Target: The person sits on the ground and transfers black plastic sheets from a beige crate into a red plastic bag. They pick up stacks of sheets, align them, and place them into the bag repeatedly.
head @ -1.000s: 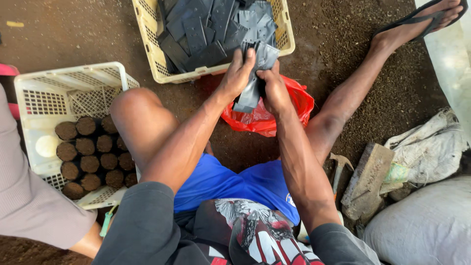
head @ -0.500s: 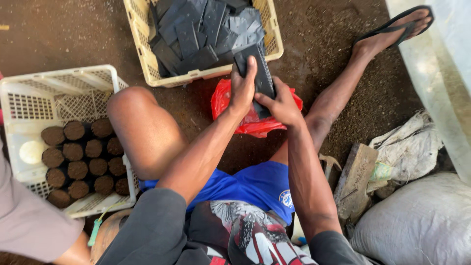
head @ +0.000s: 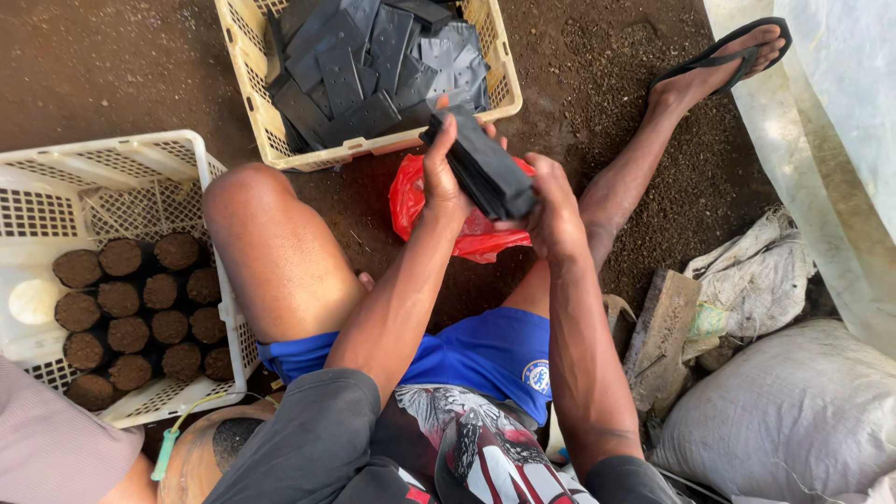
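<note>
Above the person's lap, seen from the head camera, both hands meet around a stack of black bags [head: 483, 168]. This stack is flat, dark grey to black, made of many thin sheets pressed together so that their edges show as fine lines along one side; it tilts, its upper end toward the yellow crate [head: 257, 103] and its lower end down by the right hand [head: 553, 207]. That hand is closed around the lower end, thumb on top. Its partner, the left hand [head: 441, 182], grips the upper part, fingers curled over the edge. Under the stack a red plastic bag [head: 415, 201] lies on the brown dirt floor [head: 103, 75]. More black sheets with small punched holes fill the yellow crate. At the floor's left edge, a white crate [head: 112, 154] holds rows of round soil-filled pots [head: 140, 313].
</note>
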